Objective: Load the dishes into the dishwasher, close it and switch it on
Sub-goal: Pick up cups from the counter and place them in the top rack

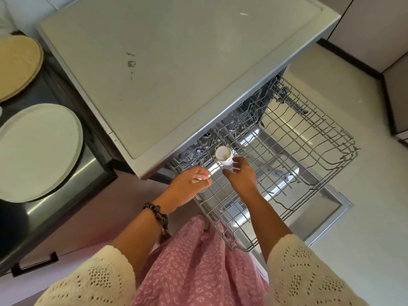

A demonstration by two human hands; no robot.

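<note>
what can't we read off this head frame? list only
- Dishwasher interior and lower rack: head view, hidden by its own top panel; only a dark strip shows.
- Controls: none in view.
- Cup on the upper rack: too small to tell whether the right hand touches it.
- Left hand: curled fingers at the rack edge; grip on wire unclear.
- Plates on the counter: cut off by the left edge.

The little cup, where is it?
In the head view, the cup sits in the pulled-out rack, near its left end by the dishwasher's front edge, just beyond the right hand.
</note>
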